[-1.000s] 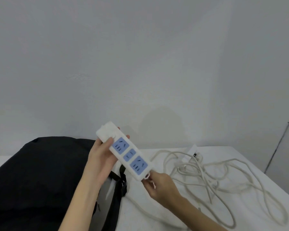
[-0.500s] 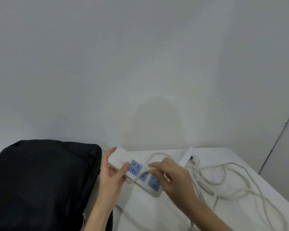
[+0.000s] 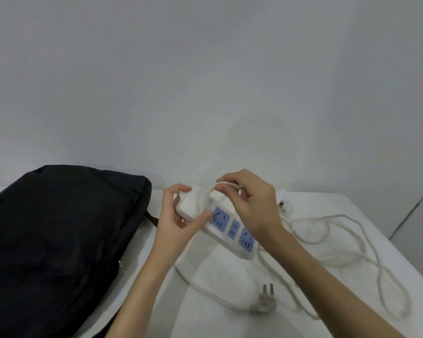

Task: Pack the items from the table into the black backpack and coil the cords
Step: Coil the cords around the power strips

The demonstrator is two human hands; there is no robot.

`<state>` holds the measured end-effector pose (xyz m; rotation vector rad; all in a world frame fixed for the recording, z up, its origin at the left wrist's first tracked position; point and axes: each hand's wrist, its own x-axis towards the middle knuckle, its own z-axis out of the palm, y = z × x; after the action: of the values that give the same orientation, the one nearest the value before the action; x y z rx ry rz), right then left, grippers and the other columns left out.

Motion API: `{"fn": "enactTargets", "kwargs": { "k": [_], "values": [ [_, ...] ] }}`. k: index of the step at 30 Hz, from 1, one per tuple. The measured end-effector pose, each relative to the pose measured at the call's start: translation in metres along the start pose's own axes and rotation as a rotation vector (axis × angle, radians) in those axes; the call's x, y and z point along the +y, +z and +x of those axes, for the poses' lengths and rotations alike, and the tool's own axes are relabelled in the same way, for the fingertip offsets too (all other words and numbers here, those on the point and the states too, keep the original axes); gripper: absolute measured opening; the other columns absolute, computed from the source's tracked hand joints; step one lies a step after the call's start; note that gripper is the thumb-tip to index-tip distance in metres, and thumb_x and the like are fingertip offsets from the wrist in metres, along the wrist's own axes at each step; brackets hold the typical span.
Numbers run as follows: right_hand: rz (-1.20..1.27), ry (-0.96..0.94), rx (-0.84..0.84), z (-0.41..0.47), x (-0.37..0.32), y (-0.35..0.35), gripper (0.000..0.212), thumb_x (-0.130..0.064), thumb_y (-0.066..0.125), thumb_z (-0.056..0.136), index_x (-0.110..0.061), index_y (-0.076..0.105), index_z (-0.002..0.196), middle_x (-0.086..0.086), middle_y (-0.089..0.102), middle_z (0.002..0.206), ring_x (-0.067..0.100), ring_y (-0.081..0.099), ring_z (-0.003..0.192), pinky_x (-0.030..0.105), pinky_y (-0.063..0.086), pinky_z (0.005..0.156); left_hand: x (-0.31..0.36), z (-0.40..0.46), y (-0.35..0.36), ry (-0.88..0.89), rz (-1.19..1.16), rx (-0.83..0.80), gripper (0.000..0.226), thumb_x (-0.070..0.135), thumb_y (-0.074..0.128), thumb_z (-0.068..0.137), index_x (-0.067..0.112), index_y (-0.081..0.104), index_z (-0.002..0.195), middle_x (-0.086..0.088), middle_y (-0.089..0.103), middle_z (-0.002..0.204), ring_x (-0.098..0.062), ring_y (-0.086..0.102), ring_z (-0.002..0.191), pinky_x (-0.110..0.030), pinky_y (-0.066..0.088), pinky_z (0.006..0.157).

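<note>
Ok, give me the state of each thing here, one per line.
power strip: held above the table, a cord loop laid over its end
left hand: gripping the strip's end
right hand: pinching the cord
cord: mostly loose, uncoiled
plug: unplugged, lying on the table
black backpack: lying flat

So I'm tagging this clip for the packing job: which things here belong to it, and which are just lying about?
Part of the job:
- power strip, held by left hand
- its cord, a loop pinched by right hand
- grey plug
- second plug
- black backpack

Just there:
- white table
- wall
</note>
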<state>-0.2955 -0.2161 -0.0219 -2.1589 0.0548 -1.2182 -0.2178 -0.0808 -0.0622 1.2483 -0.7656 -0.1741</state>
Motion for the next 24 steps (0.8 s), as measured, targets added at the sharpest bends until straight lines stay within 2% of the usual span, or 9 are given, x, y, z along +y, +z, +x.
{"fn": "enactTargets", "kwargs": {
  "k": [3, 6, 9, 11, 13, 15, 17, 21, 24],
  "values": [
    [0.066, 0.128, -0.052, 0.001, 0.0, -0.002, 0.007, -0.036, 0.066, 0.08, -0.03, 0.066, 0.077, -0.008, 0.066, 0.077, 0.004, 0.058, 0.069, 0.027, 0.048, 0.064, 0.007, -0.002, 0.003, -0.02, -0.029, -0.001, 0.039, 0.033, 0.07, 0.069, 0.031, 0.048, 0.101, 0.011, 0.062, 0.088, -0.013, 0.059, 0.07, -0.026, 0.047, 0.055],
    [0.228, 0.38, -0.088, 0.005, 0.004, 0.001, 0.021, -0.028, 0.08, 0.07, -0.02, 0.061, 0.066, -0.005, 0.054, 0.057, 0.007, 0.044, 0.054, 0.023, 0.039, 0.057, 0.017, 0.002, -0.006, -0.059, -0.089, 0.018, 0.045, 0.03, 0.071, 0.069, 0.025, 0.046, 0.106, -0.004, 0.071, 0.099, -0.025, 0.066, 0.081, -0.038, 0.051, 0.066],
    [0.252, 0.418, -0.099, 0.014, 0.004, 0.006, 0.029, -0.027, 0.085, 0.063, -0.014, 0.059, 0.06, -0.005, 0.049, 0.055, 0.008, 0.042, 0.054, 0.021, 0.035, 0.055, 0.02, 0.005, -0.013, -0.113, -0.02, -0.06, 0.06, 0.033, 0.079, 0.052, 0.031, 0.051, 0.105, -0.008, 0.069, 0.099, -0.027, 0.066, 0.082, -0.036, 0.053, 0.067],
    [0.258, 0.42, -0.102, 0.022, 0.001, 0.006, 0.029, -0.025, 0.087, 0.059, -0.013, 0.06, 0.06, -0.004, 0.052, 0.054, 0.008, 0.044, 0.053, 0.02, 0.035, 0.054, 0.018, 0.007, -0.015, -0.117, 0.012, -0.125, 0.059, 0.032, 0.083, 0.051, 0.031, 0.054, 0.103, -0.01, 0.067, 0.103, -0.034, 0.065, 0.091, -0.045, 0.056, 0.075],
    [0.25, 0.43, -0.123, 0.025, 0.001, 0.005, 0.032, -0.028, 0.088, 0.057, -0.012, 0.061, 0.061, -0.002, 0.053, 0.053, 0.01, 0.045, 0.053, 0.02, 0.036, 0.055, 0.016, 0.009, -0.015, -0.107, 0.012, -0.108, 0.055, 0.032, 0.083, 0.052, 0.031, 0.058, 0.1, -0.011, 0.066, 0.105, -0.038, 0.063, 0.096, -0.053, 0.055, 0.079],
    [0.238, 0.456, -0.129, 0.025, 0.003, 0.006, 0.035, -0.033, 0.087, 0.057, -0.011, 0.061, 0.063, 0.005, 0.055, 0.056, 0.012, 0.047, 0.055, 0.023, 0.038, 0.057, 0.016, 0.015, -0.017, -0.14, -0.1, -0.056, 0.054, 0.03, 0.082, 0.05, 0.031, 0.061, 0.099, -0.013, 0.067, 0.106, -0.036, 0.065, 0.098, -0.045, 0.056, 0.074],
    [0.27, 0.507, -0.115, 0.023, 0.005, 0.006, 0.033, -0.032, 0.086, 0.059, -0.012, 0.06, 0.063, 0.0, 0.053, 0.053, 0.008, 0.045, 0.05, 0.017, 0.037, 0.053, 0.018, 0.021, -0.022, -0.181, -0.195, -0.08, 0.059, 0.027, 0.081, 0.05, 0.029, 0.06, 0.105, -0.011, 0.069, 0.105, -0.033, 0.066, 0.097, -0.036, 0.056, 0.07],
    [0.337, 0.542, -0.139, 0.025, 0.01, 0.003, 0.03, -0.022, 0.085, 0.063, -0.012, 0.057, 0.062, -0.01, 0.045, 0.043, 0.001, 0.036, 0.038, 0.011, 0.03, 0.043, 0.019, 0.028, -0.024, -0.217, -0.176, -0.177, 0.058, 0.024, 0.082, 0.049, 0.029, 0.063, 0.103, -0.008, 0.069, 0.105, -0.034, 0.065, 0.099, -0.043, 0.055, 0.077],
    [0.418, 0.593, -0.213, 0.024, 0.02, 0.004, 0.032, -0.03, 0.082, 0.061, -0.011, 0.056, 0.066, -0.007, 0.039, 0.043, 0.006, 0.027, 0.038, 0.015, 0.023, 0.039, 0.02, 0.032, -0.021, -0.179, -0.202, -0.085, 0.062, 0.011, 0.089, 0.044, 0.027, 0.064, 0.098, -0.006, 0.069, 0.105, -0.029, 0.067, 0.096, -0.04, 0.058, 0.072]
  ]
}}
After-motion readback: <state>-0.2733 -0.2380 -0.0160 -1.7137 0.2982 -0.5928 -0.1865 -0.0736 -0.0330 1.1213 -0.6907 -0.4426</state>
